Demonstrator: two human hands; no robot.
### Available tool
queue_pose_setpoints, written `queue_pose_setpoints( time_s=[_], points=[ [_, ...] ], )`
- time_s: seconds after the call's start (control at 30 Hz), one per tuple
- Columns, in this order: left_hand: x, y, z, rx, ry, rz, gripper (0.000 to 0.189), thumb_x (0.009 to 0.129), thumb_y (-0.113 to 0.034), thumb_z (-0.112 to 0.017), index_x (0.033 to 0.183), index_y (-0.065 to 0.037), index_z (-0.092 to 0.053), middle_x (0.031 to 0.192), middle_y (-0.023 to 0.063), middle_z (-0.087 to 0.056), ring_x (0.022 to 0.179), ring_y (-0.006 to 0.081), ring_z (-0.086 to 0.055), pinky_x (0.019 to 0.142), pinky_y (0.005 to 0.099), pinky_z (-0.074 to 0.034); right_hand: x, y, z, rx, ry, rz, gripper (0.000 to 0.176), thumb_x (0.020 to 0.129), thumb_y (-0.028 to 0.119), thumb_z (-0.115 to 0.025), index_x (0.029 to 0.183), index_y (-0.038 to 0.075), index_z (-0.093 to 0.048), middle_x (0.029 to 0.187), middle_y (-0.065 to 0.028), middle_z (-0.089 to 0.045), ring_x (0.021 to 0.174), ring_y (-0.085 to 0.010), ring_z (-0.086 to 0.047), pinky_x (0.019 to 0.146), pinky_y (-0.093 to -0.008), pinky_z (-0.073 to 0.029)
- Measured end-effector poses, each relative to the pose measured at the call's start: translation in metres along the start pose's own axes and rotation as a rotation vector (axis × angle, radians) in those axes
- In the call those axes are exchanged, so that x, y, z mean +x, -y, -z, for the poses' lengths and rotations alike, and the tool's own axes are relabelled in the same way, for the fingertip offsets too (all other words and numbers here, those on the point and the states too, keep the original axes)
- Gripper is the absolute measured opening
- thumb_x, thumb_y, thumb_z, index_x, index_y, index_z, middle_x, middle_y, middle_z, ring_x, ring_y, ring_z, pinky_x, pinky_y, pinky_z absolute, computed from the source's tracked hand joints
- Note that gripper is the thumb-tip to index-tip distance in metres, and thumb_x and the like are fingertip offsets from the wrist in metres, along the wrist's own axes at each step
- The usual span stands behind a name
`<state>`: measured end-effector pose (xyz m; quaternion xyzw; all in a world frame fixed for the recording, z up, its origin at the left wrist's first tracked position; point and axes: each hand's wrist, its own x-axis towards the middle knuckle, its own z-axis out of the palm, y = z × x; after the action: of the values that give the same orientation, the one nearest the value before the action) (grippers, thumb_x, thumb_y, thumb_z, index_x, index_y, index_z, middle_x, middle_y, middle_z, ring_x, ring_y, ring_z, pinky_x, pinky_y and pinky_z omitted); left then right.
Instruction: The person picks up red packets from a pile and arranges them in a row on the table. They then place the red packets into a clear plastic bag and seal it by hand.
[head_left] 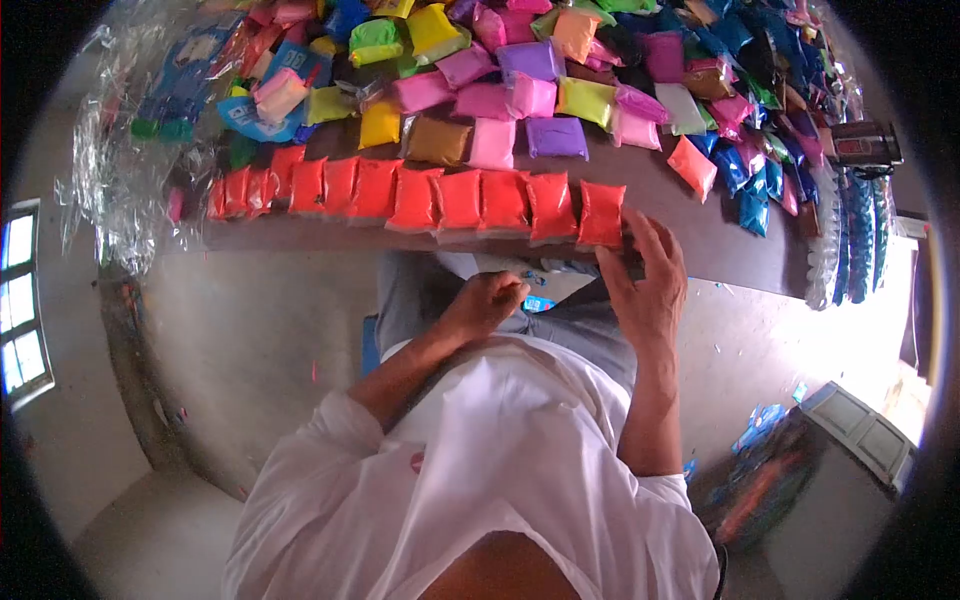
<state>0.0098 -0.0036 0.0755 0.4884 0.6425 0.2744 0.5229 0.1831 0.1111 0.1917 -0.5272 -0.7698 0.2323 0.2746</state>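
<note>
A row of red packets (pixel 414 198) in clear wrap runs along the table's front edge. At its right end lies one red packet (pixel 601 213), set a little apart from its neighbour. My right hand (pixel 652 275) is beside this end packet, fingers apart, with the fingertips right at its lower right corner. Below the table edge, over my lap, my left hand (pixel 487 303) is curled into a loose fist with nothing showing in it.
Behind the row, packets in many colours are heaped, among them a purple packet (pixel 557 138) and a brown packet (pixel 437 141). An orange packet (pixel 692 168) lies to the right. Clear plastic wrapping (pixel 125 150) hangs at the table's left end. Plastic strips (pixel 858 240) hang at the right.
</note>
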Motion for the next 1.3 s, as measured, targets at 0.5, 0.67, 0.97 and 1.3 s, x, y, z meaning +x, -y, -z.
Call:
queue_pose_setpoints(
  time_s=[0.5,0.67,0.97,1.3],
  points=[
    [-0.056,-0.083,0.056,0.074,-0.427,-0.353,0.010,0.085,-0.010,-0.058,0.086,0.000,-0.059,0.071,0.0101,-0.059,0.059,0.0185,-0.057,0.053,0.0306,-0.045,0.007,-0.006,-0.003,0.098,0.100,0.107,0.044,0.071,0.018,-0.074,0.111,0.007,-0.061,0.114,-0.0142,-0.056,0.103,-0.0293,-0.056,0.087,-0.0364,-0.046],
    [-0.052,-0.087,0.062,0.213,-0.592,-0.463,0.004,0.083,-0.005,-0.059,0.084,-0.002,-0.058,0.072,0.0088,-0.057,0.058,0.0209,-0.056,0.053,0.0301,-0.045,0.008,-0.016,-0.008,0.057,0.118,0.095,0.049,0.069,0.019,-0.075,0.114,0.008,-0.059,0.118,-0.0151,-0.054,0.108,-0.0332,-0.052,0.091,-0.0389,-0.043],
    [-0.035,-0.066,0.052,0.151,-0.644,-0.453,0.007,0.080,-0.006,-0.062,0.083,-0.001,-0.058,0.074,0.0114,-0.058,0.062,0.0255,-0.058,0.055,0.0334,-0.047,0.001,0.032,-0.017,-0.191,0.176,0.556,0.042,0.074,0.017,-0.067,0.115,0.012,-0.059,0.131,-0.0142,-0.046,0.126,-0.0347,-0.037,0.102,-0.0508,-0.028],
    [-0.036,-0.070,0.058,0.261,-0.677,-0.392,0.007,0.077,-0.008,-0.064,0.081,-0.004,-0.059,0.075,0.0112,-0.059,0.065,0.0280,-0.059,0.057,0.0381,-0.047,0.007,0.058,-0.041,-0.069,0.237,0.741,0.050,0.075,0.007,-0.052,0.125,0.001,-0.047,0.127,-0.0143,-0.051,0.126,-0.0330,-0.039,0.105,-0.0489,-0.025]
  ],
)
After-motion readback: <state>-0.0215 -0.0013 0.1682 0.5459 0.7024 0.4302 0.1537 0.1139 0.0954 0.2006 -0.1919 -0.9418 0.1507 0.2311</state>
